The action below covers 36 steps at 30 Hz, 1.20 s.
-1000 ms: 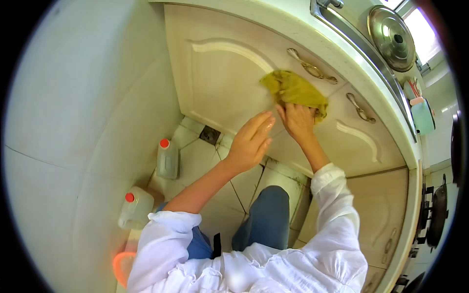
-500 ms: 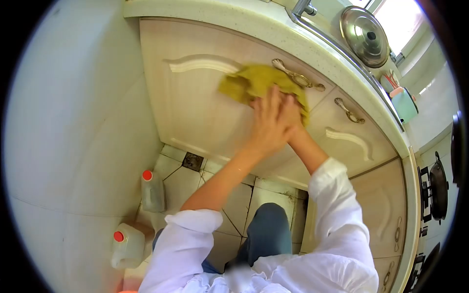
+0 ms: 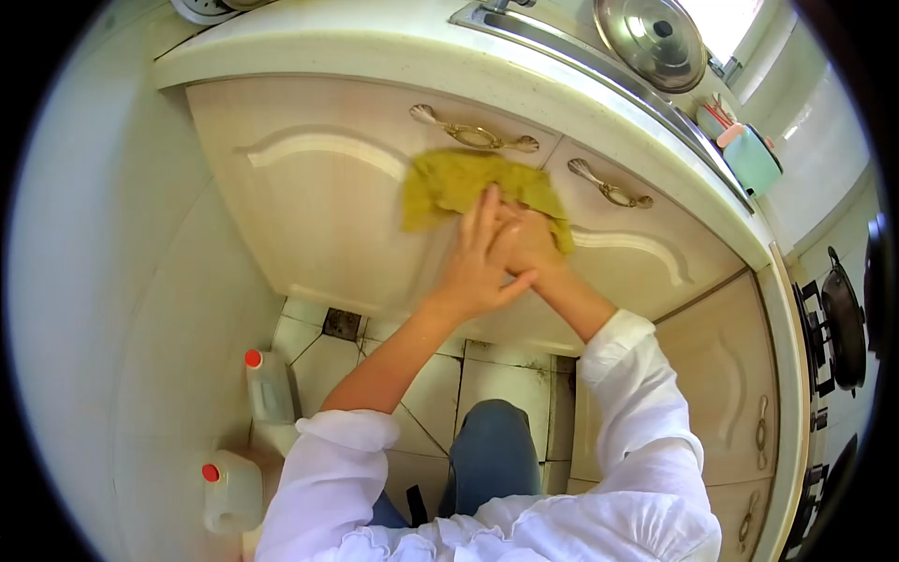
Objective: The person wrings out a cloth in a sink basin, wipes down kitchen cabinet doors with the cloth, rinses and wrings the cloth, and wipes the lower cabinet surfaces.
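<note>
A yellow-green cloth [image 3: 449,183] lies spread against the cabinet door [image 3: 328,211], just below its ornate metal handle [image 3: 473,136]. My right hand [image 3: 526,245] presses on the cloth, its fingers partly hidden behind my left hand. Fingers stretched out and thumb apart, my left hand [image 3: 473,272] overlaps the right one, its fingertips reaching the cloth's lower part. To the right is a second cabinet door [image 3: 646,239] with a similar handle [image 3: 609,184].
Above runs the countertop edge [image 3: 375,61], with a pot lid [image 3: 651,42] and a mint-green pot [image 3: 752,161] near the sink. Two plastic jugs with red caps, one nearer [image 3: 234,496] and one farther [image 3: 272,389], stand by the left wall. A floor drain [image 3: 342,324] lies below the door.
The view has shifted, so the cabinet sits lower and farther left. Both hands and the cloth have moved down from the handle, and the cloth is spread flatter.
</note>
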### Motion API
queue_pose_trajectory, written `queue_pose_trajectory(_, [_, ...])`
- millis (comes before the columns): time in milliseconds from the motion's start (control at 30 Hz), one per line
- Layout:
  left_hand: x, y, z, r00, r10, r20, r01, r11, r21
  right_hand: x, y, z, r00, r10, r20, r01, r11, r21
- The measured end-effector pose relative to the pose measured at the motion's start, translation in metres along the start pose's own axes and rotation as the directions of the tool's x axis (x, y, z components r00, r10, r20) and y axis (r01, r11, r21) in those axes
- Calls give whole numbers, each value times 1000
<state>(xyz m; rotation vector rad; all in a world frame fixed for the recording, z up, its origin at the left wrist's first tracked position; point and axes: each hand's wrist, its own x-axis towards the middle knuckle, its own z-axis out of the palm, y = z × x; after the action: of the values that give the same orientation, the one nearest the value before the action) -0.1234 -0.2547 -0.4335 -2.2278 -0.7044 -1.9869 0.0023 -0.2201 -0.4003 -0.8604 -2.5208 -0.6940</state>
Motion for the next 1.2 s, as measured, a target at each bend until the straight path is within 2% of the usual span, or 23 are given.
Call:
queue_pose_trajectory(33, [-3,7,8,1000,-5,5,5,1000,8,-11,2,-8,999,42,17,-42,999,-2])
queue_pose_trajectory(100, [-10,21,18,970,-10,243,38,993,-108,-31,-2,-29,976,204,78,-200,978,-59])
queue_pose_trajectory(133, [-1,27,16,971,-21,237,44,995,-89,-36,0,-38,922,366,127,-348,926,-144])
queue_pose_trajectory(167, [12,28,14,950,108,294,-99,994,-46,-38,3,-40,931,344,126,-328,935,-133])
queue_pose_trajectory(200, [24,28,10,905,227,360,-240,971,-9,-40,6,-35,966,257,15,-250,950,-187])
queue_pose_trajectory(233, [34,26,6,909,214,359,-236,972,18,-40,9,-26,982,161,-96,-180,953,-244])
queue_pose_trajectory(267, [43,23,0,922,218,321,-245,968,46,-38,12,-10,888,457,-48,-431,865,257])
queue_pose_trajectory(333, [51,18,-11,935,217,279,-255,961,108,-15,8,-25,903,425,-59,-400,884,243])
queue_pose_trajectory(433, [53,16,-28,938,236,253,-256,966,48,23,-3,-65,921,384,-69,-370,916,156])
queue_pose_trajectory(500, [65,29,-36,964,227,139,-235,971,43,39,-6,-79,931,359,-63,-348,927,139])
queue_pose_trajectory(533, [65,29,-35,967,216,135,-225,973,58,45,-2,-85,961,277,-15,-274,955,117])
queue_pose_trajectory(633, [63,22,-38,978,203,-42,-203,979,8,53,2,-88,982,150,-114,-146,988,45])
queue_pose_trajectory(700, [59,17,-47,976,214,-49,-213,976,40,59,2,-101,960,-74,-272,96,993,68])
queue_pose_trajectory(733, [57,17,-52,975,214,-55,-212,976,46,63,3,-106,959,-82,-272,104,992,68])
queue_pose_trajectory(800, [52,21,-62,973,216,-75,-212,975,69,69,4,-117,976,-75,-203,142,931,338])
queue_pose_trajectory(833, [50,22,-61,972,223,-80,-217,973,73,71,3,-120,975,-82,-207,149,931,332])
queue_pose_trajectory(900, [40,21,-59,963,228,-143,-231,973,-5,71,-2,-121,986,-138,-98,160,949,273])
queue_pose_trajectory(933, [35,18,-58,963,226,-147,-229,973,-4,70,-3,-116,992,-124,-27,125,990,66])
queue_pose_trajectory(967, [28,15,-58,970,215,-114,-218,976,-12,75,-6,-113,992,-124,-23,125,990,66])
queue_pose_trajectory(1033, [19,11,-59,977,194,-84,-197,980,-30,86,-14,-109,996,-85,-16,83,989,-122])
queue_pose_trajectory(1100, [13,7,-63,998,28,-51,-27,1000,12,101,-20,-104,998,-68,6,68,996,-65])
queue_pose_trajectory(1133, [13,6,-67,998,27,-49,-27,1000,6,109,-24,-100,993,-113,-16,110,986,-126])
queue_pose_trajectory(1200, [15,2,-74,986,-140,-91,146,987,60,130,-34,-88,987,-157,-37,147,971,-191])
